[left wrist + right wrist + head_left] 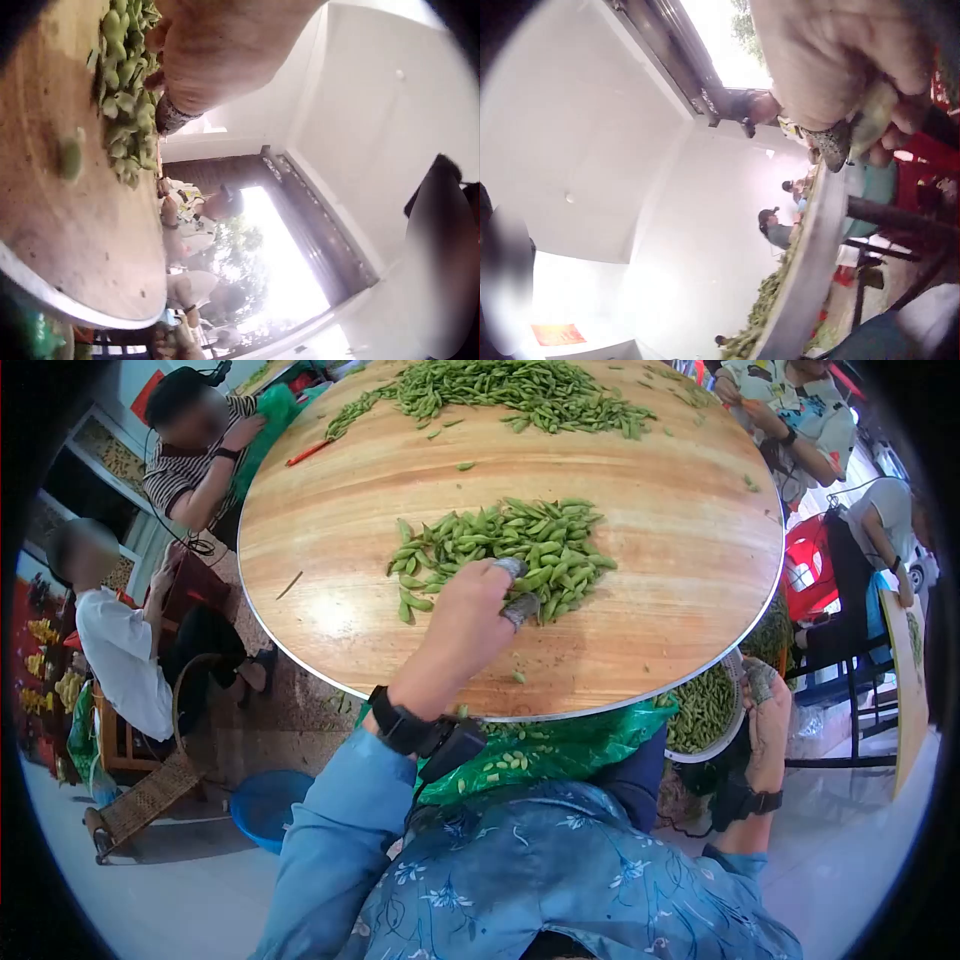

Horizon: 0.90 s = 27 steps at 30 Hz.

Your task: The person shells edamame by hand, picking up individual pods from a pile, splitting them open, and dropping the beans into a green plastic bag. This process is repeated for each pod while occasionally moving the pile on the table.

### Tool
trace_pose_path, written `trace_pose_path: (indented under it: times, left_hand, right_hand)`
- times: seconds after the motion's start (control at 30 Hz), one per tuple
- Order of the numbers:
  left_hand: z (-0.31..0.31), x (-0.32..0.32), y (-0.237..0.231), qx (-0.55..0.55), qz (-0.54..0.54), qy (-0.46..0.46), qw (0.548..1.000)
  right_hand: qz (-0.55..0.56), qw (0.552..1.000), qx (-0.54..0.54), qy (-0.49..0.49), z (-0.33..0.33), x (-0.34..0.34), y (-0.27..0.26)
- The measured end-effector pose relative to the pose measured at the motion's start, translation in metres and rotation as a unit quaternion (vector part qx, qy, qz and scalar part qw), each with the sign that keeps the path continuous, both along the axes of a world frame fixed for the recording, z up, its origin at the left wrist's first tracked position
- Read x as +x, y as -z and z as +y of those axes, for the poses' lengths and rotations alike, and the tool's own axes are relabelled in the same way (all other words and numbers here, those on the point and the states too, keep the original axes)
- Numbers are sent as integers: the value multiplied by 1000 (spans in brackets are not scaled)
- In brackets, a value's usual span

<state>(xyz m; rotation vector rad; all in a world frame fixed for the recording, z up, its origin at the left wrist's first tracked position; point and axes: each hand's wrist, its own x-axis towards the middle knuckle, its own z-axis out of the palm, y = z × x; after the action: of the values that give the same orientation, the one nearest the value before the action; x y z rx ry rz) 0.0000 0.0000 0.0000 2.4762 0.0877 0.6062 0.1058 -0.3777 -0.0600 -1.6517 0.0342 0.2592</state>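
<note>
A pile of green soybean pods (540, 545) lies on the round wooden table (640, 630). My left hand (465, 620) reaches into the near side of it, with grey wrapping on the thumb and a finger. Those two tips stand apart among the pods; the other fingers are hidden beneath the hand. In the left wrist view, the fingertips are right at the pods (124, 82). Down at the right, my right hand (768, 720) is beside a basin (740, 710) full of pods. The right wrist view shows a pale green pod (876, 116) pinched between its wrapped thumb and fingers.
A larger pod heap (500, 390) covers the table's far side, near a red stick-like object (307, 453). Green plastic (600, 735) with loose pieces on it lies over my lap. A blue tub (268, 810) stands at the lower left. People sit around the table.
</note>
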Motion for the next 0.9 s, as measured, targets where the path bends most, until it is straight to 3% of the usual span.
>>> trace_pose_path:
  times: [0.07, 0.2, 0.27, 0.3, 0.37, 0.43, 0.47, 0.5, 0.53, 0.6, 0.73, 0.8, 0.83, 0.9]
  left_hand:
    - [-1, 9, 10, 105, 48, -2, 993]
    - [-1, 12, 7, 121, 32, 1, 992]
    - [-4, 6, -2, 106, 37, -38, 993]
    - [-5, 1, -4, 106, 40, -36, 993]
    - [-6, -11, -9, -67, 51, 4, 996]
    - [-13, -24, -14, -103, 63, 37, 992]
    - [-15, -29, -17, -140, 73, 69, 985]
    - [-14, -34, -18, -140, 74, 66, 985]
    - [-13, -38, -19, -98, 87, 84, 988]
    - [-12, -45, -19, -59, 78, 103, 990]
    - [-6, -64, -30, -180, 109, 50, 976]
    - [0, -71, -30, -202, 111, 37, 972]
    - [1, -75, -29, -221, 110, 27, 969]
    - [4, -81, -28, -233, 104, 12, 967]
  right_hand:
    - [-31, 994, 100, -24, 15, -6, -13]
    - [-52, 979, 188, -57, 66, -28, -38]
    - [-18, 967, 222, -126, 91, -37, -46]
    - [-3, 966, 193, -173, 101, -41, -49]
    - [-9, 958, 150, -245, 125, -45, -52]
    - [-29, 952, 138, -270, 154, -51, -53]
    - [-100, 951, 116, -270, 167, -56, -55]
    - [-170, 944, 93, -269, 177, -59, -56]
    - [-167, 943, 94, -271, 183, -60, -58]
    - [-281, 899, -64, -330, 189, -60, -62]
    - [-291, 863, -106, -399, 195, -66, -54]
    - [-344, 816, -194, -421, 200, -77, -50]
    - [-342, 815, -194, -425, 201, -80, -50]
    - [-379, 770, -158, -488, 204, -85, -51]
